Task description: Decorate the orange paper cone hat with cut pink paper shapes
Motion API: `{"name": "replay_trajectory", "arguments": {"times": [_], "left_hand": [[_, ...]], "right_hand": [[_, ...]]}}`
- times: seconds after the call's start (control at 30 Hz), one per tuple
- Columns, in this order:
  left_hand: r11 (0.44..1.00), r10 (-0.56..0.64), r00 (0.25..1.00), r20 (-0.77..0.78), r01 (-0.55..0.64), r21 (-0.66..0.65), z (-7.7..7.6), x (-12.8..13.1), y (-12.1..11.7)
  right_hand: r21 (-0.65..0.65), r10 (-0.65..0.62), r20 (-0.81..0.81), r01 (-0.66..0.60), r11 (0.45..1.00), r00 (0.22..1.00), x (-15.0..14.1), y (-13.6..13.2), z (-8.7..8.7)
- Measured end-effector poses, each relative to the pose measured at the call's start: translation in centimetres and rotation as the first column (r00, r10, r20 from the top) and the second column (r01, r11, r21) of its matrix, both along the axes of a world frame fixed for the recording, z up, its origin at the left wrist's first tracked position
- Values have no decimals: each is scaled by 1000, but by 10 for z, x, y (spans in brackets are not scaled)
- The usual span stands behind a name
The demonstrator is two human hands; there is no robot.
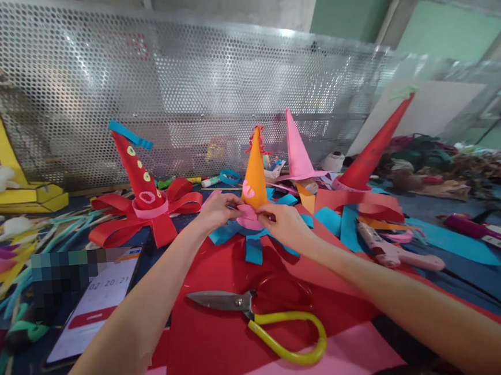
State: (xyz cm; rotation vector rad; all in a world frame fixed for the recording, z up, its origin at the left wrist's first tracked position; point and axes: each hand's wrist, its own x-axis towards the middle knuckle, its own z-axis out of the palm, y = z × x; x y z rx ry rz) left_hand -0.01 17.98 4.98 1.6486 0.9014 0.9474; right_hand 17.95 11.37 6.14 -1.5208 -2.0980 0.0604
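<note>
In the head view, an orange paper cone point(256, 172) with a pink curl on its side and a red fringed tip stands in the middle. Blue paper strips point(253, 249) spread out below it. A pink paper piece point(248, 215) lies against the foot of the cone. My left hand point(222, 208) pinches its left side between closed fingers. On the other side, my right hand point(284, 220) has its fingertips pressed together at the pink paper's right edge. Under my wrists lie scissors point(282, 323) with one yellow and one red handle, on red paper sheets point(194, 353).
A red paper cone with loops point(139, 173) stands left, a pink cone hat point(298, 152) behind, another red cone point(375, 146) right. A pink glue gun point(394, 254) trails a black cable at right. A phone point(97, 306) lies left. A perforated metal panel point(190, 88) closes off the back.
</note>
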Motion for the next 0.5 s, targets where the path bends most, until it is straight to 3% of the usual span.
{"name": "replay_trajectory", "arguments": {"times": [0.2, 0.4, 0.5], "left_hand": [[999, 39, 999, -2, -39, -15, -1, 1, -2], [994, 107, 994, -21, -107, -37, -2, 3, 0], [991, 123, 992, -26, -124, -45, -1, 4, -2]], "right_hand": [[29, -199, -48, 200, 979, 979, 1, 15, -1], [-96, -209, -10, 207, 974, 978, -2, 26, -7], [-112, -150, 9, 150, 982, 989, 6, 34, -7]]}}
